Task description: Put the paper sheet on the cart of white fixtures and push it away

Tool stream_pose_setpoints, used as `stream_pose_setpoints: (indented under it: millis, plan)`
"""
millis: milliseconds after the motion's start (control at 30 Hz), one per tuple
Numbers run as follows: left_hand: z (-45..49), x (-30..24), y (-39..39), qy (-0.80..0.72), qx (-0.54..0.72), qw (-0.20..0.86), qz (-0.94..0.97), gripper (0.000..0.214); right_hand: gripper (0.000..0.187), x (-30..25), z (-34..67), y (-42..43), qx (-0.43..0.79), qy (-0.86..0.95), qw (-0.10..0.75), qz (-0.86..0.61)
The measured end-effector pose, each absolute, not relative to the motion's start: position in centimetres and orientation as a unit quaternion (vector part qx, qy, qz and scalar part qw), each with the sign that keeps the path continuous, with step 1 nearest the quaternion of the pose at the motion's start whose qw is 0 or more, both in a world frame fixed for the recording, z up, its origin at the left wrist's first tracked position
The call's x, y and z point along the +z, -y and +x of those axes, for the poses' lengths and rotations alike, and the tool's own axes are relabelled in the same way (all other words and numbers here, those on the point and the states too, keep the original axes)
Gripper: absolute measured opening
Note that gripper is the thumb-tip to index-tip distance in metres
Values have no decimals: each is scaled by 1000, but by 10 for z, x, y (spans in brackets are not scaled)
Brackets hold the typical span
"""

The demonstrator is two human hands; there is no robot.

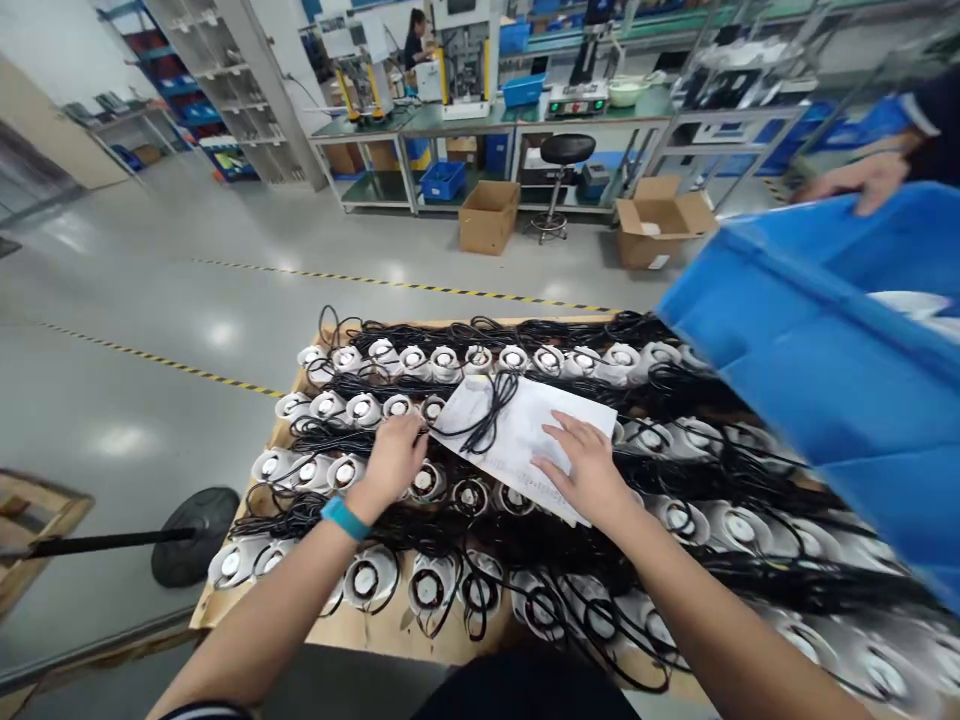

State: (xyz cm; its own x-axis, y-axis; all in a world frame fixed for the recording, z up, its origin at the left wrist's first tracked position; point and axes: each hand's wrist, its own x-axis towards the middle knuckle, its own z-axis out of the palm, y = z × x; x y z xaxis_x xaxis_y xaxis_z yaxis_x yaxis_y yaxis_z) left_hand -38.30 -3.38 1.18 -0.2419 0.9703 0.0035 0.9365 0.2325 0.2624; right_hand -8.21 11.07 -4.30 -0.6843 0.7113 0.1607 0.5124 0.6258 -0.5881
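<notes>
We have our right hand (583,468) spread, palm down, over the right part of a white printed sheet (529,425), its fingers apart. The sheet lies aslant on top of rows of white fan units (364,408), and a looped black cable (493,408) rests across its left half. Our left hand (394,458), above a teal wristband (346,517), is at the sheet's left edge, with its fingers bent down by a fan unit and the end of the cable — we cannot tell whether they pinch anything.

The fan units stand with their round mouths toward us on a wooden board (360,632), with bundles of black leads (420,335) running between the rows. At our right, a co-worker's hand (870,180) grips the rim of a big blue crate (817,360) — blurred, with something white inside — which hides part of the rows from us.

Past the board, yellow-and-black tape (405,284) crosses the grey floor. Beyond it we see two open cardboard boxes (487,222), a round black stool (568,150) between them, and a workbench carrying machines, where another person (415,42) sits.
</notes>
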Motion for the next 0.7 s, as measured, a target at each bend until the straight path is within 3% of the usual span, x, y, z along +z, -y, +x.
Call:
stream_pose_setpoints:
  millis: [100, 200, 333, 500, 600, 700]
  plan:
    - [-400, 11, 47, -760, 35, 82, 644, 28, 41, -31, -31, -99, 225, 825, 262, -446]
    - [-386, 16, 46, -747, 105, 19, 656, 32, 39, -23, 10, -79, 227, 759, 276, -545]
    - [-330, 37, 36, -660, 217, 17, 719, 24, 28, -20, 25, -38, 269, 765, 231, -538]
    - [-270, 34, 20, -576, 157, 90, 797, 35, 19, -14, 13, -17, 263, 789, 117, -543]
    - [-265, 10, 8, -609, 33, 161, 776, 55, 27, -4, 20, -26, 295, 767, -4, -569]
    - [-270, -12, 5, -622, -18, 196, 758, 52, 59, 3, 36, -31, 341, 798, -51, -495]
